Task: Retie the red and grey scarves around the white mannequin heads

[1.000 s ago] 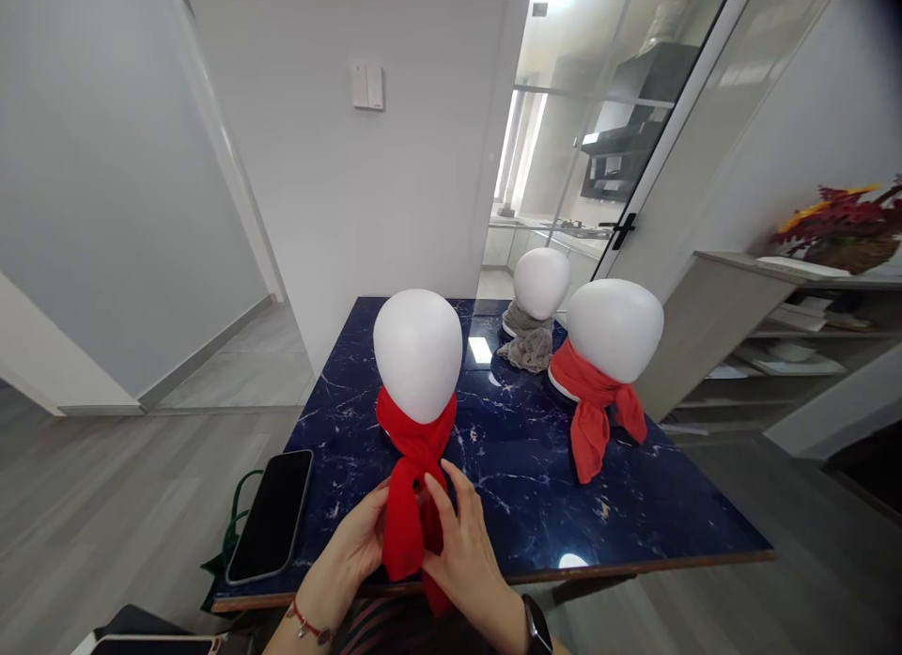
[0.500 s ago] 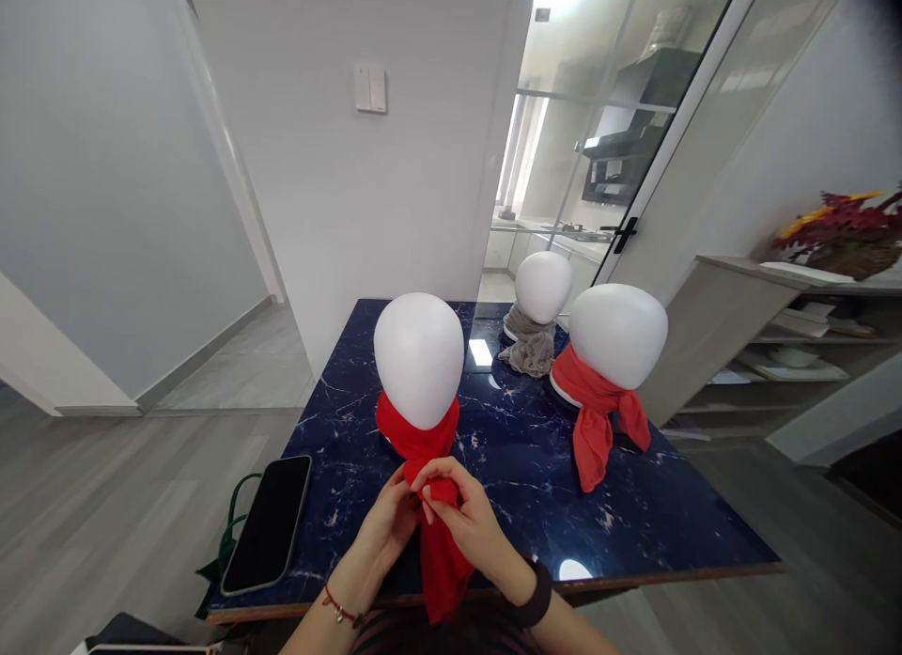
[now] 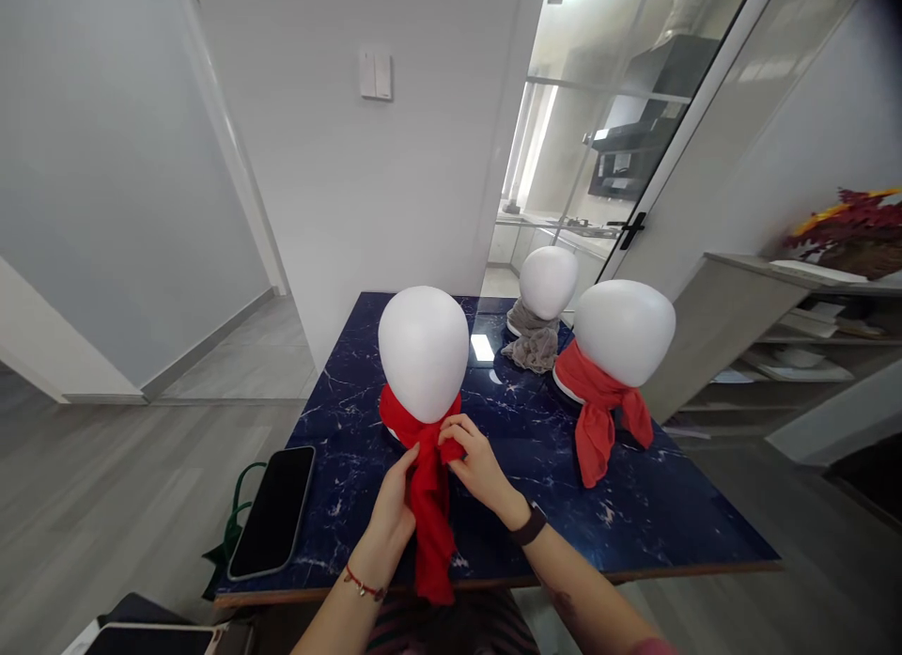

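Note:
A bright red scarf [image 3: 431, 514] is wrapped round the neck of a white mannequin head [image 3: 424, 354] straight in front of me. One long end hangs down over the table's front edge. My left hand [image 3: 396, 500] grips the hanging part from the left, thumb on top, just under the neck. On the right, my right hand [image 3: 479, 460] pinches a short end of the same scarf close to the neck. Part of the scarf between the hands is hidden by fingers and folds.
The dark blue marbled table [image 3: 518, 505] also bears a head [image 3: 624, 331] with a coral scarf [image 3: 598, 420] and a smaller head [image 3: 548, 282] with a grey-brown scarf [image 3: 534, 345]. A black phone [image 3: 273, 512] lies at the left edge, beside a green strap [image 3: 235, 512].
My right hand has moved up and right, away from my left hand, drawing the short scarf end sideways. My left hand has shifted slightly left and its hold shows more plainly.

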Demonstrator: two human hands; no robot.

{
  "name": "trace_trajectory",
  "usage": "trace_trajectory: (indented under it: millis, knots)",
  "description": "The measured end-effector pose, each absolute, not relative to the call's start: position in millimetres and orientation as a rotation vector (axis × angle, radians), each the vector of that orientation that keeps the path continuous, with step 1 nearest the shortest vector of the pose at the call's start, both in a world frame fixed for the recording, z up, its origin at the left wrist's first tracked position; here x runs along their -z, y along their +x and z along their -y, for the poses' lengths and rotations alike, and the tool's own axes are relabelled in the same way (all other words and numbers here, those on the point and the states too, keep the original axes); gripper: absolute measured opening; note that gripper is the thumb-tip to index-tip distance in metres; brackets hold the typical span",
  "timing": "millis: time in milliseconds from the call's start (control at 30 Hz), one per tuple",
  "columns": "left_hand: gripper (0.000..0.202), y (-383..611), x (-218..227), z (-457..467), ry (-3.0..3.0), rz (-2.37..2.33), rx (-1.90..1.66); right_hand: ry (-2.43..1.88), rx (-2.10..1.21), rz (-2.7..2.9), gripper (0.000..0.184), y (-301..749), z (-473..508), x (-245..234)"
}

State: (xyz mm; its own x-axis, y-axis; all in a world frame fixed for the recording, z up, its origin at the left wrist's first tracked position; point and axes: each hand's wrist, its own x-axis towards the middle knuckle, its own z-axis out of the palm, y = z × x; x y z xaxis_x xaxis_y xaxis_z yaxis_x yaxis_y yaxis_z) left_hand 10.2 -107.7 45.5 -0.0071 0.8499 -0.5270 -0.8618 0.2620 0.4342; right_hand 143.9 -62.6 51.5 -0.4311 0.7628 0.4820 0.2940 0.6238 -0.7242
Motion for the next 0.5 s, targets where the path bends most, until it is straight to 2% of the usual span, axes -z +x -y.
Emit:
trace_trajectory:
  millis: [100,200,400,500]
  knots:
    - [0.008,13,-44,107,-0.007,-0.93,-1.433,-0.822,-0.736,2.072,0.031,138,55,-44]
    - [0.008,14,-43,109,0.082,-0.959,-1.498,-0.955,-0.623,2.178,0.033,137,50,-42]
    - [0.02,16,-44,115,0.087,-0.877,-1.576,-1.082,-0.308,2.399,0.02,141,49,-62]
    - [0.023,14,-41,113,0.04,-0.857,-1.575,-1.047,-0.232,2.481,0.022,141,50,-71]
